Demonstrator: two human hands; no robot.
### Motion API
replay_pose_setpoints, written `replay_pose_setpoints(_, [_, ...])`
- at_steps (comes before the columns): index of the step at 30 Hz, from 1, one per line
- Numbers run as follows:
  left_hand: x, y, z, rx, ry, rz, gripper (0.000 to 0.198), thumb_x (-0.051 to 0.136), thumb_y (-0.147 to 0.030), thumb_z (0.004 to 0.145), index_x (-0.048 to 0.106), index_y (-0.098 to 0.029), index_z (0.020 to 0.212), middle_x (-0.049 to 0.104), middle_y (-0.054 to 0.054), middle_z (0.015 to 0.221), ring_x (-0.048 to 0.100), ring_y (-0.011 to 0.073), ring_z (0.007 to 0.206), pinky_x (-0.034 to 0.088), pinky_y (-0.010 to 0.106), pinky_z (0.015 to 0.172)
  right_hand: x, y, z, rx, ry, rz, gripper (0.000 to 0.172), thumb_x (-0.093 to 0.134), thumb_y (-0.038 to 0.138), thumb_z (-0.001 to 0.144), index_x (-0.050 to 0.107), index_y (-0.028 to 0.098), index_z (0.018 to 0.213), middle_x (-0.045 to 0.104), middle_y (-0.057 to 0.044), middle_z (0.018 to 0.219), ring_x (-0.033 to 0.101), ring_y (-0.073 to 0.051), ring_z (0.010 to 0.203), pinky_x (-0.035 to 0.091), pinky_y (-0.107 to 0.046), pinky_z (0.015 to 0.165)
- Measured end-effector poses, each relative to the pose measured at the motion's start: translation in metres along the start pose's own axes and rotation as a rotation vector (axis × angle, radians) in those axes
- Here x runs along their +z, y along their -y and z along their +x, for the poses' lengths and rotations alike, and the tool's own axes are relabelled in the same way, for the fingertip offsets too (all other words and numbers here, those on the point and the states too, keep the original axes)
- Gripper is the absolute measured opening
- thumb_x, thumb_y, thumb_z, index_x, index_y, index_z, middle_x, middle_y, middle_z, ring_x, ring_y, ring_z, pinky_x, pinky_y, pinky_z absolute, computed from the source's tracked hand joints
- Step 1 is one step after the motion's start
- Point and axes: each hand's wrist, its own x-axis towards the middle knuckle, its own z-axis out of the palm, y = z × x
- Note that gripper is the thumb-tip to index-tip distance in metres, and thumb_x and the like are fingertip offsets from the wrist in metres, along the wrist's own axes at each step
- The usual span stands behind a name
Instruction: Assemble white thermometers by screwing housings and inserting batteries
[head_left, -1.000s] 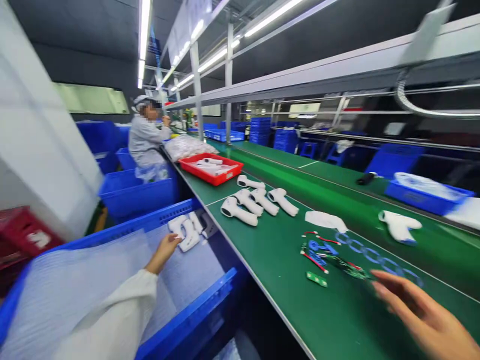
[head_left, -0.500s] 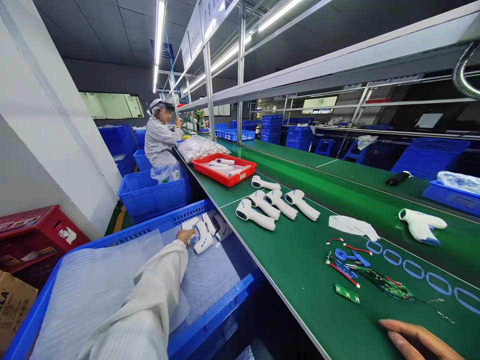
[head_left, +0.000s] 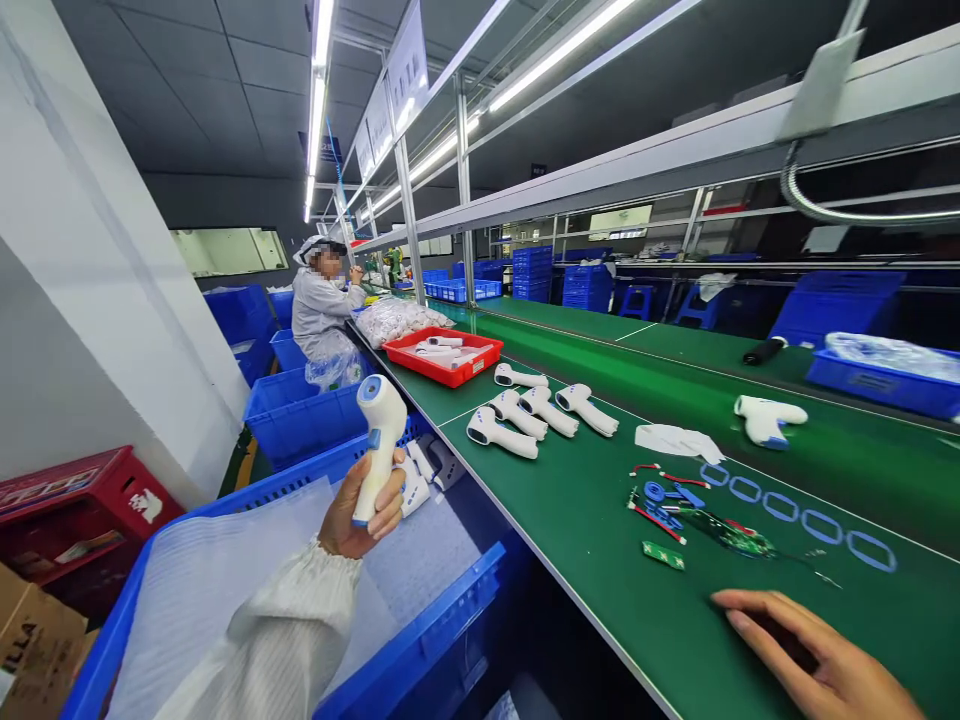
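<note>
My left hand (head_left: 361,512) grips a white handheld infrared thermometer (head_left: 380,450) upright, its blue-ringed sensor end pointing up. It is raised above a blue crate, where more white thermometers (head_left: 415,487) lie on a foam sheet. My right hand (head_left: 814,650) rests low at the near edge of the green workbench (head_left: 585,510), holding nothing. Closest to it are a small green circuit board (head_left: 663,555) and a wired circuit board (head_left: 724,532). Farther along lie red-wired parts (head_left: 656,522), blue rubber rings (head_left: 780,507) and a row of several finished thermometers (head_left: 517,415).
A red tray (head_left: 439,355) of white parts and a clear bag of parts (head_left: 397,322) stand farther along the bench. A co-worker (head_left: 322,310) sits beyond them, beside blue crates (head_left: 300,415). A red crate (head_left: 90,500) and a cardboard box (head_left: 37,640) stand left.
My left hand has lifted a thermometer out of the crate and holds it upright. My right hand has shifted slightly left, and the view has turned a little.
</note>
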Motion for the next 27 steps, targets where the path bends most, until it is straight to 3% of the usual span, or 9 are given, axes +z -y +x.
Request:
replay_pose_setpoints(4, [0.051,0.012,0.009,-0.074,0.163,-0.041,0.042,0.065,-0.056,0.072,0.06,-0.017,0.086,0.047,-0.007,0.047,0.035,0.0042,0.026,0.032,0.013,0.026,-0.005,0.024,-0.007,0.017,0.084,0.054,0.031,0.057,0.057,0.062,0.066,0.029,0.068,0.068,-0.009,0.088,0.063,-0.03,0.084,0.051,-0.043,0.076])
replay_pose_setpoints(8, [0.102,0.052,0.014,-0.198,0.28,-0.088,0.041,0.055,-0.055,0.081,0.059,-0.016,0.093,0.054,-0.003,0.054,0.048,0.0084,0.034,0.041,0.016,0.03,-0.009,0.058,-0.033,-0.043,0.077,0.162,0.03,0.052,0.05,0.074,0.067,0.025,0.079,0.068,-0.007,0.084,0.062,-0.024,0.077,0.05,-0.036,0.072])
replay_pose_setpoints(12, [0.153,0.107,0.007,-0.382,0.38,-0.181,0.042,0.048,-0.057,0.084,0.058,-0.016,0.092,0.053,-0.003,0.055,0.05,0.0086,0.036,0.041,0.015,0.028,-0.018,0.098,-0.064,-0.099,-0.041,0.244,0.025,0.052,0.043,0.08,0.065,0.023,0.082,0.066,-0.004,0.081,0.059,-0.02,0.075,0.047,-0.032,0.071])
replay_pose_setpoints(16, [0.195,0.153,-0.007,-0.569,0.449,-0.273,0.043,0.049,-0.058,0.083,0.057,-0.017,0.093,0.053,-0.004,0.053,0.05,0.0076,0.034,0.04,0.013,0.026,-0.027,0.106,-0.085,-0.078,-0.206,0.266,0.019,0.052,0.037,0.083,0.064,0.022,0.086,0.064,-0.002,0.082,0.056,-0.018,0.077,0.044,-0.031,0.071])
replay_pose_setpoints(21, [0.225,0.188,-0.019,-0.723,0.485,-0.34,0.043,0.056,-0.057,0.079,0.058,-0.018,0.095,0.057,-0.002,0.05,0.052,0.0096,0.033,0.042,0.015,0.026,-0.031,0.086,-0.102,0.067,-0.296,0.375,0.018,0.056,0.037,0.082,0.059,0.02,0.076,0.061,-0.002,0.076,0.057,-0.017,0.07,0.045,-0.032,0.07])
replay_pose_setpoints(25, [0.236,0.201,-0.023,-0.784,0.502,-0.391,0.044,0.049,-0.057,0.083,0.06,-0.017,0.097,0.054,-0.003,0.047,0.049,0.0076,0.03,0.039,0.012,0.024,-0.025,0.075,-0.107,0.131,-0.195,0.733,0.027,0.051,0.045,0.085,0.046,0.02,0.075,0.051,0.005,0.059,0.051,-0.011,0.041,0.043,-0.026,0.048])
replay_pose_setpoints(27, [0.237,0.203,-0.023,-0.8,0.512,-0.428,0.046,0.045,-0.057,0.085,0.061,-0.016,0.098,0.052,-0.003,0.047,0.045,0.0059,0.027,0.036,0.011,0.023,-0.022,0.071,-0.11,0.113,-0.224,0.856,0.027,0.05,0.045,0.086,0.044,0.02,0.076,0.05,0.005,0.062,0.052,-0.009,0.044,0.042,-0.024,0.049])
